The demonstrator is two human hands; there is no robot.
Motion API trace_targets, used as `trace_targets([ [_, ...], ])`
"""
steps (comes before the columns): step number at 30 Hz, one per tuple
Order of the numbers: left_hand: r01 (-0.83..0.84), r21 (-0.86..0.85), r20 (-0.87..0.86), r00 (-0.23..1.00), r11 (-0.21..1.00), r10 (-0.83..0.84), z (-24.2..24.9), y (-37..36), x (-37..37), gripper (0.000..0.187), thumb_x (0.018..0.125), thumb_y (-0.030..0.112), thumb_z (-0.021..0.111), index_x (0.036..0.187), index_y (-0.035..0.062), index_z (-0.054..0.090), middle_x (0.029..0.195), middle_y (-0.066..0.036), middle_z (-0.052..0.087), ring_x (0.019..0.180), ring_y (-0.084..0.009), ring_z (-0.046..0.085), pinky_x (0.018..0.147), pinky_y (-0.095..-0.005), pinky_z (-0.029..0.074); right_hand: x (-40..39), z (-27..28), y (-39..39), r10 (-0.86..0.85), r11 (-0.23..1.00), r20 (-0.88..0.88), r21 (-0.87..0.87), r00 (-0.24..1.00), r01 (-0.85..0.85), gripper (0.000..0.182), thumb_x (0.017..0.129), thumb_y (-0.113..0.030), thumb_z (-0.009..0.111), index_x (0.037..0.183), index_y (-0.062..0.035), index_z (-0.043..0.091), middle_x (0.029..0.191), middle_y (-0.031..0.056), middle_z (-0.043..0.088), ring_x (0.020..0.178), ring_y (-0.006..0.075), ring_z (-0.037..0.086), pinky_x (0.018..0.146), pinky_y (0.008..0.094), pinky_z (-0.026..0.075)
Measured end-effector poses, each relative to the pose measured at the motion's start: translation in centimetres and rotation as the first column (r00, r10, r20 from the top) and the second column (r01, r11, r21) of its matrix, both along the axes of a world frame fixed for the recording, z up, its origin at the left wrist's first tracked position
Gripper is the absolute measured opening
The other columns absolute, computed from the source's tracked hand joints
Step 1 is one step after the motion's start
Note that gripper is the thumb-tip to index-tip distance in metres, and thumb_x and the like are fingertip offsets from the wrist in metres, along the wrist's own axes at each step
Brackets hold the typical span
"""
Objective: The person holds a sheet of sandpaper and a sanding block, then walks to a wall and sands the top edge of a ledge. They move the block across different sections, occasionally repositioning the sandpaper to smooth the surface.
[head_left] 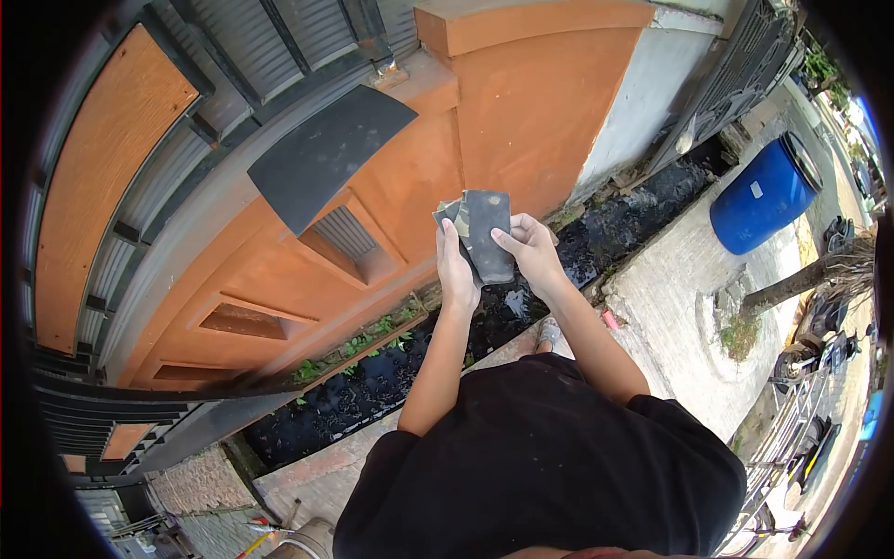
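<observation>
Both my hands are raised in front of me over the ditch, holding a dark grey, flat folded piece (489, 242) with rounded corners. A greenish, camouflage-like patch shows along its left part, where a second layer sticks out. My left hand (456, 265) supports it from the left and below, thumb up along the side and its other fingers mostly hidden behind. On the right edge, my right hand (529, 247) pinches it between thumb and curled fingers. Pale dust marks the fingers. Beyond, a larger dark sheet (331, 154) with light smudges rests against the top of the orange wall (540, 102).
A ditch of black water (326, 419) runs between the wall and the concrete walkway (666, 317). At the right stand a blue drum (759, 200) and a tree trunk (792, 284). Motorbikes and a metal frame (778, 447) line the far right. Weeds (358, 345) grow along the wall's foot.
</observation>
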State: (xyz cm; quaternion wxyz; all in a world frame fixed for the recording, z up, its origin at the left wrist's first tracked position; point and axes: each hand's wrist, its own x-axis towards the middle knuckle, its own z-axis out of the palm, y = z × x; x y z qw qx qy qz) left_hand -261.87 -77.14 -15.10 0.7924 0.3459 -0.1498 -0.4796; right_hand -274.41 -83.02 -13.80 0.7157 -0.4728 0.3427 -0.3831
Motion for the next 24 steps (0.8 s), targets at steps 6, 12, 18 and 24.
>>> trace_targets([
  [6, 0.075, 0.033, -0.174, 0.982, 0.997, -0.068, -0.5, -4.4, -2.1, 0.041, 0.111, 0.033, 0.048, 0.139, 0.0046, 0.059, 0.135, -0.009, 0.067, 0.121, -0.0239, 0.066, 0.105, -0.0407, 0.052, -1.4, -1.7, -3.6, -0.145, 0.989, 0.068, -0.028, 0.987, 0.147, 0.015, 0.100, -0.004, 0.071, 0.106, -0.0037, 0.057, 0.102, 0.0074, 0.070, 0.090, 0.0106, 0.067, 0.081, 0.0281, 0.055],
  [12, -0.006, 0.148, -0.119, 0.993, 0.989, 0.023, 0.6, -10.3, -3.6, 0.039, 0.111, 0.031, 0.047, 0.135, 0.0030, 0.060, 0.132, -0.011, 0.068, 0.118, -0.0260, 0.067, 0.102, -0.0434, 0.054, -2.2, -1.8, -8.3, -0.280, 0.958, 0.262, 0.008, 0.924, 0.288, 0.017, 0.104, -0.004, 0.063, 0.115, -0.0047, 0.050, 0.104, 0.0073, 0.067, 0.097, 0.0103, 0.064, 0.086, 0.0305, 0.053],
  [18, -0.303, 0.289, 0.177, 0.949, 0.908, 0.261, -1.0, -17.4, -2.4, 0.032, 0.112, 0.023, 0.045, 0.129, -0.0005, 0.057, 0.120, -0.014, 0.069, 0.107, -0.0255, 0.070, 0.089, -0.0448, 0.060, -2.2, 2.0, -10.3, -0.301, 0.907, 0.298, -0.204, 0.906, 0.368, 0.022, 0.111, -0.004, 0.051, 0.130, -0.0050, 0.039, 0.123, 0.0102, 0.059, 0.114, 0.0132, 0.060, 0.099, 0.0319, 0.050],
  [24, -0.407, 0.106, 0.392, 0.856, 0.907, 0.338, 6.7, -17.6, -2.4, 0.028, 0.117, 0.017, 0.033, 0.133, 0.0059, 0.053, 0.101, -0.016, 0.066, 0.081, -0.0252, 0.072, 0.075, -0.0409, 0.064, -1.4, 6.6, -16.1, -0.371, 0.781, 0.478, -0.302, 0.796, 0.546, 0.032, 0.112, -0.006, 0.051, 0.139, -0.0001, 0.034, 0.132, 0.0219, 0.059, 0.113, 0.0197, 0.065, 0.097, 0.0329, 0.053],
])
